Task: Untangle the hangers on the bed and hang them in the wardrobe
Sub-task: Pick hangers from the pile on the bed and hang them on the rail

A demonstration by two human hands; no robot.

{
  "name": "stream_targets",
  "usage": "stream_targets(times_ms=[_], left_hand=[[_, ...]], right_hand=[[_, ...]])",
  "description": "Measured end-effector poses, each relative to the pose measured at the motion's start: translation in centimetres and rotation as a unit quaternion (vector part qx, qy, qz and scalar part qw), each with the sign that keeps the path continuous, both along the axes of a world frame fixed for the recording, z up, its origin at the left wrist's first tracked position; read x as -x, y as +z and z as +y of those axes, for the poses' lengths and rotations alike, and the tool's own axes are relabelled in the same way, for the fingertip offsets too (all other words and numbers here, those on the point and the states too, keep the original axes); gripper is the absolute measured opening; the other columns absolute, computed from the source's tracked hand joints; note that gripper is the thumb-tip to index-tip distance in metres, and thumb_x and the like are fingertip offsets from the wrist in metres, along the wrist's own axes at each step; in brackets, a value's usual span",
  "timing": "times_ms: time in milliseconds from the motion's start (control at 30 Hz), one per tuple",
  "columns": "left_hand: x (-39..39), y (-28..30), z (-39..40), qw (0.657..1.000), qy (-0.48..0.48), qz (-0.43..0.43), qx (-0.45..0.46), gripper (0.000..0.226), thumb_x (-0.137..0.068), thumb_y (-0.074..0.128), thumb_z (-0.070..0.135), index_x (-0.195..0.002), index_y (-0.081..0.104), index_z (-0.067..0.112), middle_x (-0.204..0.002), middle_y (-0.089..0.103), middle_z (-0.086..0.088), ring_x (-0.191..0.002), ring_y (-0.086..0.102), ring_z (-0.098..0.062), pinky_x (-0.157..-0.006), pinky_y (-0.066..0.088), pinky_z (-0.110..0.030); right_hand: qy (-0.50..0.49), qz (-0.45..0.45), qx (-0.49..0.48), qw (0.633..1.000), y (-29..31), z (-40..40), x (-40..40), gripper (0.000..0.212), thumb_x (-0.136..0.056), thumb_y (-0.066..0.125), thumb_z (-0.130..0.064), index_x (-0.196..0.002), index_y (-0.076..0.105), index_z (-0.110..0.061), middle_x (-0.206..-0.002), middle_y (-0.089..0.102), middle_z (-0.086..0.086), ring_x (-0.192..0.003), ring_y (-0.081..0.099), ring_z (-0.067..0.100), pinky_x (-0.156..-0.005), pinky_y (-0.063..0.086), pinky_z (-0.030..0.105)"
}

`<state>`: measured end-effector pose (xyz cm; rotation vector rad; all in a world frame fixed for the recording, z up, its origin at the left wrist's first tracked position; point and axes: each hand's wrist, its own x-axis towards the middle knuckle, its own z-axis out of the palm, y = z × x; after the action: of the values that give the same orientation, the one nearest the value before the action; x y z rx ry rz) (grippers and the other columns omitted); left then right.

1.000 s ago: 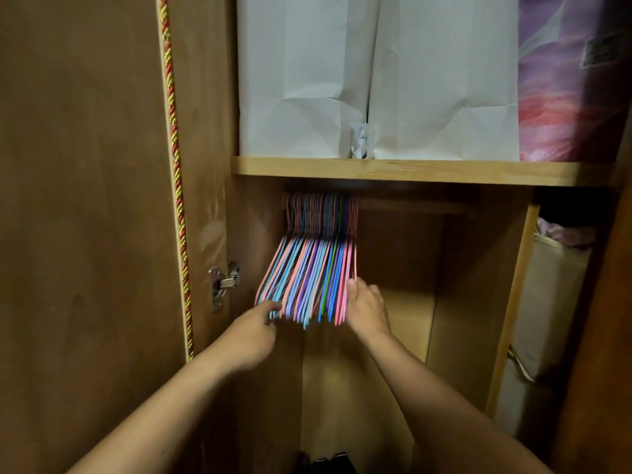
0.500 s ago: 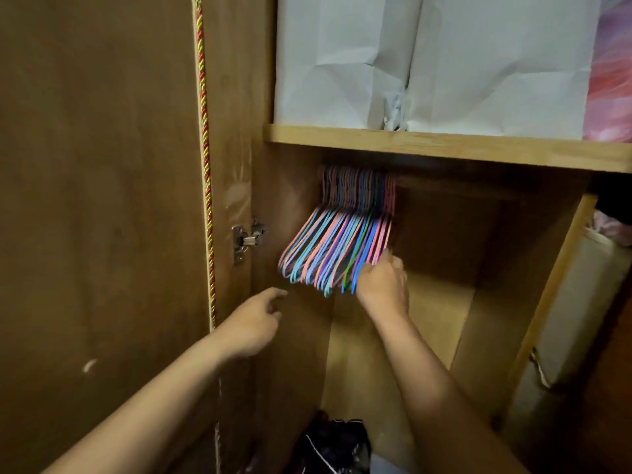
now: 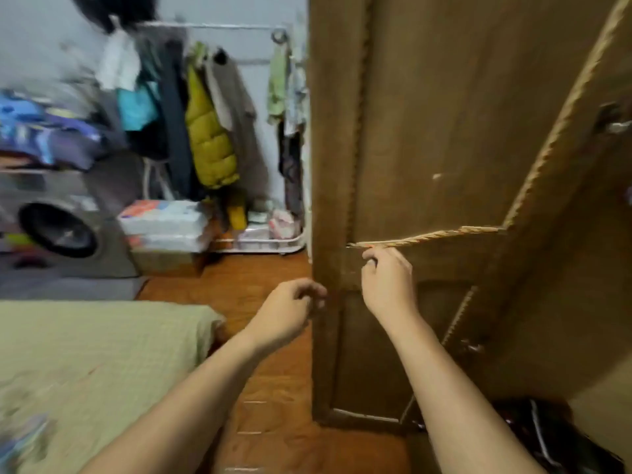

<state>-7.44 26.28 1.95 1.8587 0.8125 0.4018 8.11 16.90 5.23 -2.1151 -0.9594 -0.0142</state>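
Clothes crowd a rail (image 3: 205, 26) at ten o'clock, above a washing machine (image 3: 65, 227). Both hands hold nothing: left hand (image 3: 287, 311) loosely curled, fingers released, right hand (image 3: 388, 283) half-curled against the wardrobe door (image 3: 444, 131). On the bed (image 3: 95, 364), at seven o'clock, a blurred coloured patch (image 3: 20, 443) may be hangers; I cannot tell. Likely light, stiff, snag-prone: take hold at the hook.

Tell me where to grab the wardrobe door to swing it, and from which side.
Grip the wardrobe door by its free vertical edge, the one nearest the left hand, coming from the bed side and wrapping fingers around it. No handle shows on this face, and the cord trim beside the right hand looks too thin to pull on.
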Motion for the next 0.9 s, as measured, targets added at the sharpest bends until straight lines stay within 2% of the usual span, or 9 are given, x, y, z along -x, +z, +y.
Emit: stream_targets(times_ms=[100, 167, 233, 267, 400, 467, 567, 767, 900], left_hand=[[14.0, -3.2, 1.6, 0.983, 0.166, -0.029, 0.077, 0.038, -0.091, 0.034, -0.013, -0.090, 0.062, 0.012, -0.077, 0.061, -0.005, -0.057, 0.054, -0.014, -0.050, 0.037, -0.022], [22.5, -4.4, 1.5, 0.951, 0.282, -0.037, 0.119, 0.034, -0.093, 0.033, -0.011, -0.093, 0.061, 0.008, -0.075, 0.059, -0.005, -0.058, 0.051, -0.015, -0.049, 0.035, -0.020], [33.4, -6.2, 0.5, 0.903, 0.403, -0.050, 0.141, 0.031, -0.095, 0.035, -0.007, -0.096, 0.062, 0.007, -0.076, 0.061, -0.005, -0.059, 0.054, -0.015, -0.052, 0.036, -0.023], [36.5, -7.2, 0.0, 0.886, 0.433, -0.055, 0.157, 0.030, -0.095, 0.035, -0.006, -0.098, 0.062, 0.007, -0.076, 0.061, -0.005, -0.059, 0.054, -0.015, -0.053, 0.036, -0.024], [51.7, -12.4, -4.7, 0.780, 0.581, -0.063, 0.223, 0.027, -0.094, 0.038, -0.005, -0.101, 0.062, 0.004, -0.076, 0.061, -0.005, -0.056, 0.052, -0.016, -0.052, 0.034, -0.024], [57.1, -14.8, -6.5, 0.738, 0.624, -0.070, 0.247, 0.026, -0.095, 0.037, -0.003, -0.101, 0.061, 0.005, -0.076, 0.060, -0.005, -0.059, 0.053, -0.019, -0.053, 0.034, -0.024], [61.9, -17.6, -7.0, 0.707, 0.649, -0.077, 0.270, 0.026, -0.095, 0.037, -0.002, -0.099, 0.061, 0.007, -0.076, 0.060, -0.005, -0.061, 0.053, -0.020, -0.054, 0.036, -0.025], [64.9, -20.0, -5.6, 0.696, 0.635, -0.079, 0.324, 0.024, -0.098, 0.040, 0.002, -0.102, 0.063, 0.007, -0.081, 0.061, -0.006, -0.063, 0.056, -0.019, -0.054, 0.041, -0.024], [66.4, -22.8, -4.0, 0.651, 0.669, -0.080, 0.349, 0.023, -0.098, 0.041, 0.003, -0.102, 0.064, 0.007, -0.082, 0.062, -0.007, -0.063, 0.055, -0.020, -0.055, 0.040, -0.025]], right_hand=[[0.143, 0.001, 0.044, 0.989, -2.2, 6.1, 10.3, 0.027, -0.096, 0.047, -0.013, -0.107, 0.070, -0.019, -0.115, 0.062, 0.001, -0.111, 0.055, 0.023, -0.091, 0.039, 0.027], [0.219, -0.007, 0.086, 0.972, -3.5, 9.1, 16.7, 0.027, -0.098, 0.043, -0.019, -0.105, 0.068, -0.027, -0.114, 0.062, -0.004, -0.109, 0.056, 0.020, -0.089, 0.043, 0.031], [0.315, -0.023, 0.117, 0.942, -4.5, 12.3, 26.1, 0.029, -0.099, 0.042, -0.022, -0.107, 0.069, -0.027, -0.113, 0.064, -0.004, -0.107, 0.058, 0.020, -0.089, 0.046, 0.033], [0.339, -0.016, 0.133, 0.931, -4.8, 12.8, 28.5, 0.030, -0.099, 0.041, -0.023, -0.110, 0.069, -0.026, -0.114, 0.065, -0.005, -0.107, 0.058, 0.020, -0.088, 0.046, 0.033], [0.446, 0.020, 0.199, 0.873, -8.2, 15.9, 43.4, 0.029, -0.098, 0.044, -0.026, -0.111, 0.070, -0.026, -0.108, 0.069, -0.005, -0.100, 0.061, 0.017, -0.082, 0.049, 0.031], [0.476, 0.042, 0.227, 0.849, -10.8, 16.5, 49.2, 0.025, -0.096, 0.049, -0.024, -0.105, 0.072, -0.025, -0.105, 0.071, -0.002, -0.101, 0.063, 0.020, -0.086, 0.050, 0.033], [0.485, 0.057, 0.254, 0.835, -15.2, 18.0, 54.1, 0.021, -0.092, 0.054, -0.020, -0.096, 0.074, -0.023, -0.098, 0.074, 0.001, -0.099, 0.065, 0.024, -0.085, 0.050, 0.032], [0.452, 0.077, 0.329, 0.825, -21.7, 20.7, 56.7, 0.019, -0.091, 0.058, -0.024, -0.073, 0.064, -0.031, -0.083, 0.074, 0.003, -0.090, 0.068, 0.028, -0.081, 0.052, 0.035], [0.482, 0.068, 0.377, 0.788, -26.1, 25.1, 59.0, 0.020, -0.090, 0.058, -0.026, -0.072, 0.066, -0.029, -0.086, 0.075, 0.001, -0.088, 0.070, 0.026, -0.081, 0.054, 0.037]])
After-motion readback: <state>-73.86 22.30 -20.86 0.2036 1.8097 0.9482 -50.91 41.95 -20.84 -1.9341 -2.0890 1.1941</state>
